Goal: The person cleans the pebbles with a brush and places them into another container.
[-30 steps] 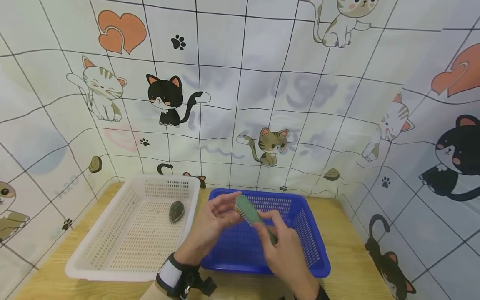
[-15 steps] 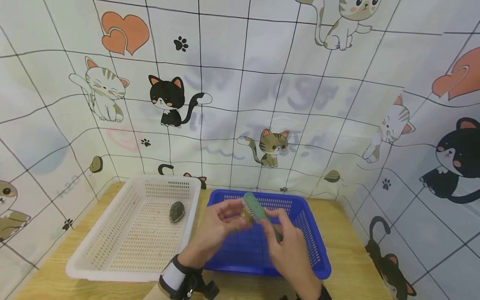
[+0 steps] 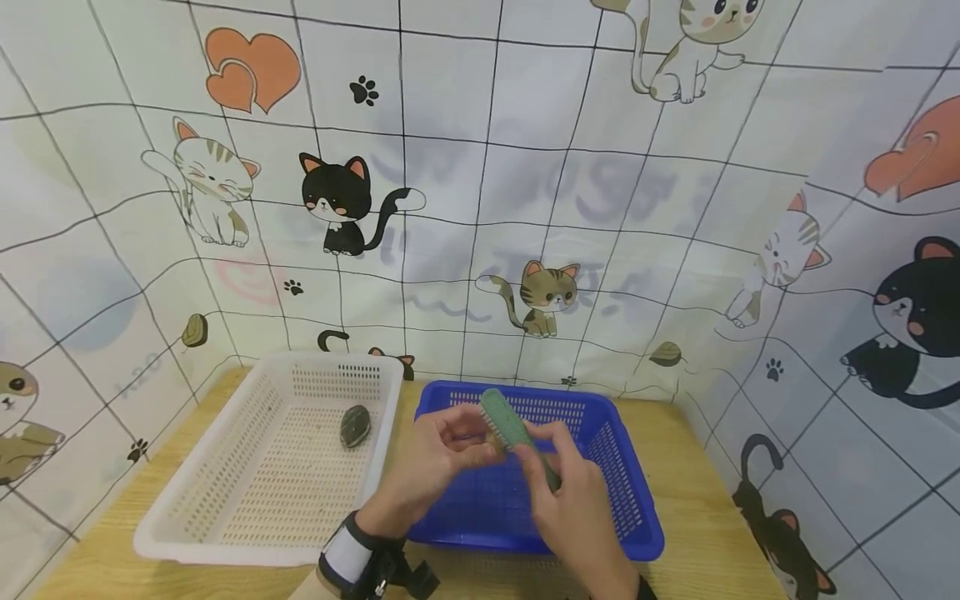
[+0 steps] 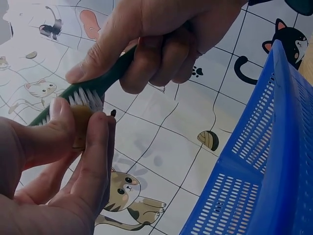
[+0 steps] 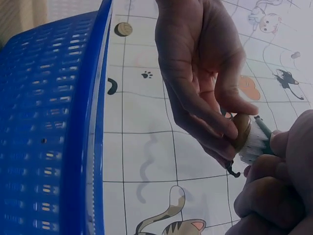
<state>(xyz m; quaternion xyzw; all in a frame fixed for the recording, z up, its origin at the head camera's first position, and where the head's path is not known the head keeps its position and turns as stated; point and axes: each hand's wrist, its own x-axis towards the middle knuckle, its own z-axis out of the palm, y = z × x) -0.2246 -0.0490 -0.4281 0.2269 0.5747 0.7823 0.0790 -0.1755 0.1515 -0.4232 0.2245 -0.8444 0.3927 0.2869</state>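
My left hand [image 3: 431, 462] pinches a small, rounded yellow-brown shell [image 4: 81, 122] between thumb and fingertips. In the head view the brush mostly hides that shell. A green brush [image 3: 506, 418] with pale bristles is gripped by its handle in my right hand [image 3: 573, 500], the thumb lying along its back. Both wrist views show the white bristles [image 4: 87, 99] pressed against the shell [image 5: 241, 131]. The two hands are close together over the blue basket [image 3: 637, 508]. A dark, striped shell-like piece [image 3: 356, 426] lies at the right side of the white basket [image 3: 187, 548].
Both perforated plastic baskets stand side by side on a light wooden table [image 3: 701, 492]. Behind and beside them hangs a white gridded sheet [image 3: 450, 167] printed with cats. A black strap with a camera [image 3: 367, 554] is on my left wrist.
The brush has shifted a little right and then slightly back left over the shell, which showed more plainly half a second ago. Both hands keep their grips. The dark piece stays in the white basket.
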